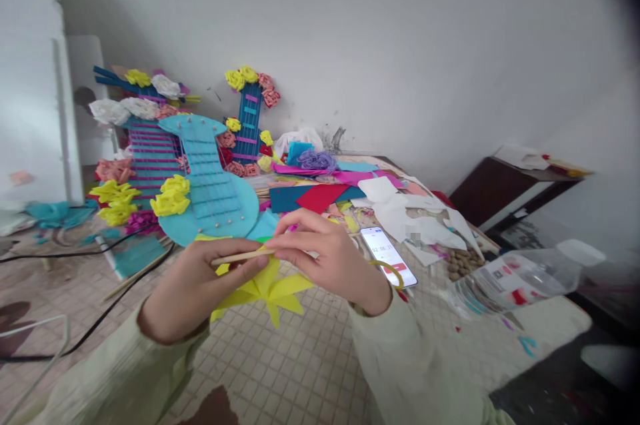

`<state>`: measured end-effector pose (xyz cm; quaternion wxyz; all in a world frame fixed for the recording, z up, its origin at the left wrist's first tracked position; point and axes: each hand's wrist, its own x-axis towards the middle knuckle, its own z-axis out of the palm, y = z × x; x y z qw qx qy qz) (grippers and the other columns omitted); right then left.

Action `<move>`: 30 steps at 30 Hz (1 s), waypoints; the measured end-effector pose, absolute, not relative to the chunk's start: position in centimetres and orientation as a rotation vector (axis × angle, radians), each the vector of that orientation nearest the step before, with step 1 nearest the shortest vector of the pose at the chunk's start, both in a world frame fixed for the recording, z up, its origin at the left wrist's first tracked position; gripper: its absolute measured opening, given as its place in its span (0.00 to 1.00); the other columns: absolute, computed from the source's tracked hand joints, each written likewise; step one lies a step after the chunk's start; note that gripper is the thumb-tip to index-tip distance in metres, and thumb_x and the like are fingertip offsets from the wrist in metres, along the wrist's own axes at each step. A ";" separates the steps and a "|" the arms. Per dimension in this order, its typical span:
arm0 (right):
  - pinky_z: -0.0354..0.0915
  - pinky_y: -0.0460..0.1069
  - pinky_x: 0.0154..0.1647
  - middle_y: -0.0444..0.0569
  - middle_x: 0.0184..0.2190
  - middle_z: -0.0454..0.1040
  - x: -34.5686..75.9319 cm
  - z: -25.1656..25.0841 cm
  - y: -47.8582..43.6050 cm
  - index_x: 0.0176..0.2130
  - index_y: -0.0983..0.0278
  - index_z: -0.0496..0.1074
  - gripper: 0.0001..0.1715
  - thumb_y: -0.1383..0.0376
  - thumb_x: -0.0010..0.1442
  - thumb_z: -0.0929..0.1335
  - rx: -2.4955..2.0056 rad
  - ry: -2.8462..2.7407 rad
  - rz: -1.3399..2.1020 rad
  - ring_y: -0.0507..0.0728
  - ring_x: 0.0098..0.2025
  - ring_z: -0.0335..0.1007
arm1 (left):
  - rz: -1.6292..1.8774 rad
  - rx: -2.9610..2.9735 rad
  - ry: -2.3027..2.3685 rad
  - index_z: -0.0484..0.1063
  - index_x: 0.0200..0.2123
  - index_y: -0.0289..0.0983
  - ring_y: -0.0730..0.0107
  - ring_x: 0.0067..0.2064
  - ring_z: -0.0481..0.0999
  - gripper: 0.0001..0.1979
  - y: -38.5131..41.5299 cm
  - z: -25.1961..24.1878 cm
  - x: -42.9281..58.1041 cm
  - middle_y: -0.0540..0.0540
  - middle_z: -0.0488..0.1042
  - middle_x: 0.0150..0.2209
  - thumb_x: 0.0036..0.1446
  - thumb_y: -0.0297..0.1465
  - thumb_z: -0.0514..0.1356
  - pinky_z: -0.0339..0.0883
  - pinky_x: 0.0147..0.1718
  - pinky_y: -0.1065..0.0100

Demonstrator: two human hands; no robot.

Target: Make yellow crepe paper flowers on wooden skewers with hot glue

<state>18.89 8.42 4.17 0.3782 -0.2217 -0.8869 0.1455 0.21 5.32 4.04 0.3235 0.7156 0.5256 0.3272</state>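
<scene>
A thin wooden stick (pixel 240 256) lies across the fingers of my left hand (pixel 193 285), which is closed around it with the thumb pressed on it. My right hand (pixel 320 255) is closed in a pinch at the stick's other end, where a strip of yellow paper seems to meet it. Just below both hands spreads a yellow paper flower (pixel 269 289) with several pointed petals; its upper part is hidden by my fingers. Right behind my hands stands a light blue guitar-shaped craft (pixel 213 195) with strings and yellow paper flowers on it.
A lit phone (pixel 387 257) lies right of my right hand. Beyond it are white paper scraps (pixel 400 218) and a clear plastic bottle (pixel 515 281) on its side. Coloured sheets (pixel 320 198) lie at the back. A black cable (pixel 120 295) runs along the left.
</scene>
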 end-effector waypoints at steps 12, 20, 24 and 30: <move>0.64 0.47 0.42 0.48 0.38 0.69 18.7 4.1 8.3 0.40 0.63 0.70 0.11 0.69 0.60 0.61 -0.574 -2.250 0.404 0.51 0.40 0.65 | 0.890 1.843 1.376 0.75 0.38 0.44 0.66 0.34 0.76 0.12 5.4 3.8 0.0 0.50 0.79 0.33 0.49 0.38 0.58 0.69 0.31 0.72; 0.63 0.48 0.42 0.48 0.38 0.70 18.6 4.0 8.2 0.41 0.63 0.69 0.11 0.68 0.59 0.61 -0.617 -2.260 0.392 0.52 0.40 0.66 | 0.858 1.859 1.391 0.75 0.37 0.44 0.66 0.35 0.76 0.13 5.3 4.0 0.0 0.50 0.79 0.34 0.49 0.39 0.58 0.69 0.32 0.73; 0.61 0.48 0.43 0.49 0.38 0.70 18.5 4.0 8.2 0.41 0.66 0.69 0.11 0.66 0.59 0.63 -0.616 -2.275 0.356 0.52 0.41 0.65 | 0.829 1.895 1.373 0.76 0.36 0.43 0.66 0.35 0.76 0.12 5.3 4.0 0.1 0.50 0.79 0.34 0.50 0.38 0.57 0.68 0.32 0.73; 0.56 0.49 0.44 0.44 0.35 0.69 18.2 3.7 8.2 0.37 0.63 0.71 0.08 0.66 0.60 0.62 -0.595 -2.342 0.256 0.51 0.38 0.61 | 0.696 2.003 1.394 0.76 0.29 0.38 0.69 0.29 0.74 0.13 5.3 3.7 0.5 0.50 0.77 0.25 0.51 0.38 0.54 0.68 0.29 0.71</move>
